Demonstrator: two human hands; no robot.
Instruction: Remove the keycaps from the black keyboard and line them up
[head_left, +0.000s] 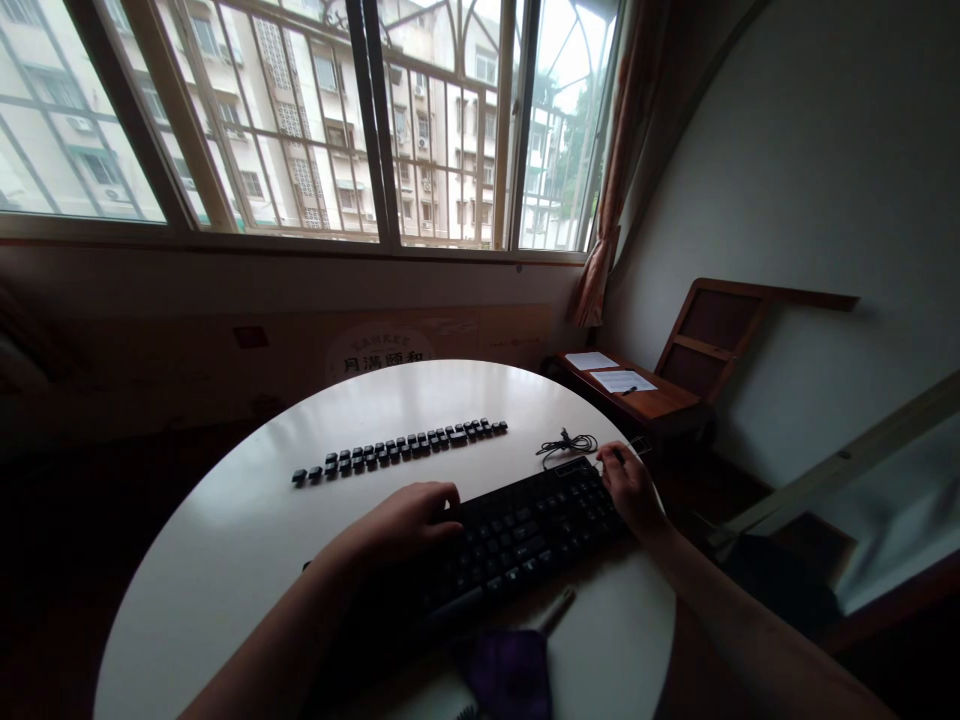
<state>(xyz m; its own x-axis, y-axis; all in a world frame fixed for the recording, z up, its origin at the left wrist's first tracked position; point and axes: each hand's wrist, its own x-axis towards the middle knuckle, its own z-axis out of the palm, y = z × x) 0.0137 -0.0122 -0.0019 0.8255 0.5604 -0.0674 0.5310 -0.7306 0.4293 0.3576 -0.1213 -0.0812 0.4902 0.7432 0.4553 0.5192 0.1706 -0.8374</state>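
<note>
A black keyboard (pixel 525 530) lies at a slant on the white round table. My left hand (pixel 420 515) is closed on its far edge, thumb over the keys and fingers curled. At the keyboard's far right corner, my right hand (pixel 626 485) pinches a thin wire tool (pixel 637 445) that looks like a keycap puller. The fingers partly cover it. Beyond the keyboard, loose black keycaps (pixel 397 450) stand in two rough rows. A coiled black cable (pixel 570 445) lies beside the far right corner. My left forearm hides the keyboard's left part.
A purple cloth (pixel 510 670) and a slim stick-like handle (pixel 559 608) lie near me on the white table (pixel 225 560). Right of the table stands a wooden chair (pixel 675 400) with papers (pixel 622 381) and a pen on it. A barred window (pixel 390 130) is ahead.
</note>
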